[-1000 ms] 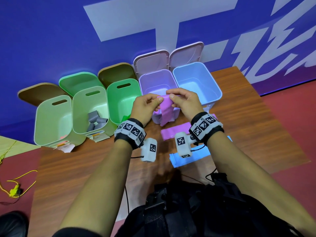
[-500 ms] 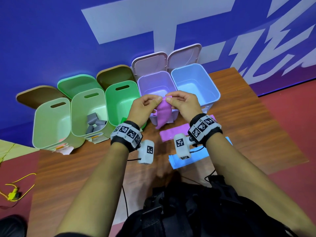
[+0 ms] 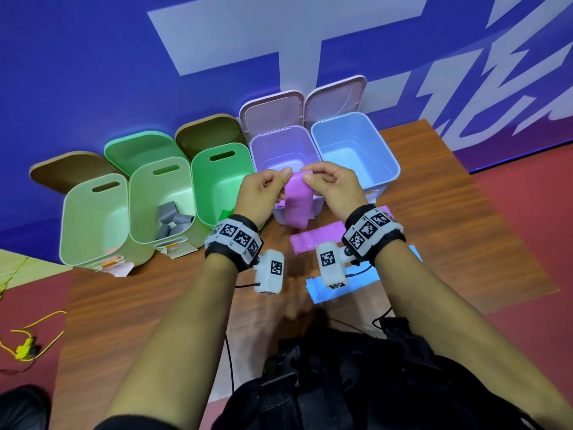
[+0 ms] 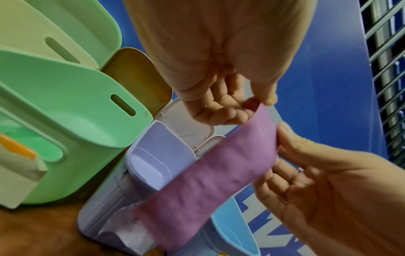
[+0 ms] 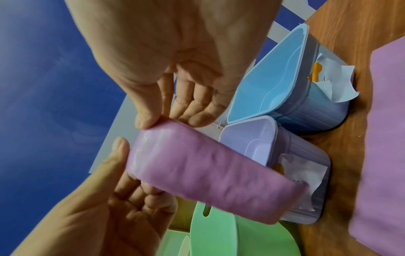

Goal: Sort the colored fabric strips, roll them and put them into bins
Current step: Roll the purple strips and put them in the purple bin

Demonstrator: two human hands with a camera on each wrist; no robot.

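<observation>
Table (image 3: 449,212), wood-grain, set against a blue wall: carries a row of five open bins. Pale green bin (image 3: 93,218) at far left; second pale green bin (image 3: 148,206) holding grey rolls (image 3: 172,221); brighter green bin (image 3: 217,181); purple bin (image 3: 283,150); blue bin (image 3: 356,144) at right. Loose stock lying flat near the wrists: one purple strip (image 3: 316,240) and one blue strip (image 3: 356,283), not yet rolled. Item in work: purple fabric strip (image 3: 297,203), held in the air just before the purple bin, its upper end between the two hands and its tail hanging free. Left hand (image 3: 263,193) pinches the top edge between thumb and fingers; right hand (image 3: 335,187) pinches the same edge on the other side. Handling note, as judgement: rolling appears only begun, so the first turn should be made tight and square to the strip's sides. Both thumbs should advance evenly so that the roll does not cone. The tail should hang clear of the bin rim. Soft cloth is likely to spring open, so grip should hold until the roll is lowered into the purple bin.
</observation>
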